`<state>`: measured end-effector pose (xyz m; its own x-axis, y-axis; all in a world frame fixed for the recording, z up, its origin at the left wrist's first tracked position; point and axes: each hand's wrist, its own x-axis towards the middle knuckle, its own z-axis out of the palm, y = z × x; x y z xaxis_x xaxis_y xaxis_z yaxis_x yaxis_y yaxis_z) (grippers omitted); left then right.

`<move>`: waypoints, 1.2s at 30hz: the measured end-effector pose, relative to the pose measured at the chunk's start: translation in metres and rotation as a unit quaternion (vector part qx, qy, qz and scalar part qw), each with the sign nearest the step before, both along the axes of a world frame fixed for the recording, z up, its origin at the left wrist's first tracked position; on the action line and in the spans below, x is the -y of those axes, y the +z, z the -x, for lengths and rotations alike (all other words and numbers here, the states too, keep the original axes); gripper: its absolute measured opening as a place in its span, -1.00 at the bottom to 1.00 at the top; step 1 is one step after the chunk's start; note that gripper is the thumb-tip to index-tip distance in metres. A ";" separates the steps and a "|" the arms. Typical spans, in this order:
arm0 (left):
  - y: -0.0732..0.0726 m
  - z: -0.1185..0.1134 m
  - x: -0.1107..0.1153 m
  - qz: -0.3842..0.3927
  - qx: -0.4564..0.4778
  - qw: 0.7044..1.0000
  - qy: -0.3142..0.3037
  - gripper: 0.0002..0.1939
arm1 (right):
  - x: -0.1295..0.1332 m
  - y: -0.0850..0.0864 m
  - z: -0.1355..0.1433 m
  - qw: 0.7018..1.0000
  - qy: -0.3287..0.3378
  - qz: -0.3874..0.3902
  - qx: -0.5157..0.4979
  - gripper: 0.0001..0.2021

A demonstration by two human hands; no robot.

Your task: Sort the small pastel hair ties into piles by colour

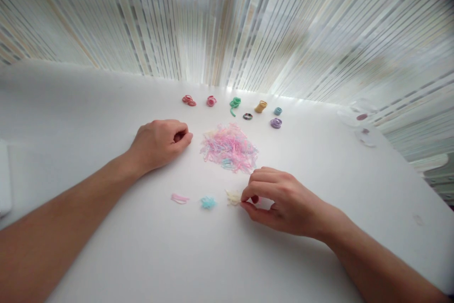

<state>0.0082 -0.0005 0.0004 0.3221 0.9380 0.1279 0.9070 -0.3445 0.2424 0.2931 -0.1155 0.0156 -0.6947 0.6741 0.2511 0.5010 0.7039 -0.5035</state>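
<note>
The right hand's (pixel 283 201) thumb and fingertips are pinched nearly closed at the cream strips (pixel 233 198), which point mostly sideways, long axis roughly left-right; whether 1 is gripped I cannot tell. They lie on the white table (pixel 152 255), right of the blue strips (pixel 208 203). The left hand (pixel 161 144), loosely curled, rests left of the mixed pastel pile (pixel 231 148).

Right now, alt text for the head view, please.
The right hand pinches at a small cream pile on a white table, while the left hand rests beside a larger, mostly pink mixed pile. Small pink and blue piles lie nearer the camera; colored coils line the back.
</note>
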 end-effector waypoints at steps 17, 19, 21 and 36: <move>0.001 0.000 0.000 0.004 -0.004 1.000 0.000 -0.68 | -0.008 0.001 -0.006 0.988 -0.112 -0.063 -0.087 -0.84; 0.001 -0.001 0.000 0.006 -0.003 1.000 0.002 -0.68 | -0.011 -0.002 -0.009 0.981 -0.146 -0.079 -0.103 -0.82; 0.001 -0.001 0.000 0.006 -0.002 1.000 0.002 -0.68 | -0.015 -0.005 -0.013 0.971 -0.193 -0.090 -0.111 -0.77; 0.001 0.003 -0.001 0.006 0.000 1.000 -0.007 -0.67 | -0.059 -0.033 -0.059 0.873 -0.420 0.048 -0.242 -0.70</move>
<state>0.0053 0.0006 0.0009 0.3352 0.9348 0.1173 0.9022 -0.3544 0.2457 0.3517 -0.0561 -0.0172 0.2266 0.9292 0.2920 0.5329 0.1327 -0.8357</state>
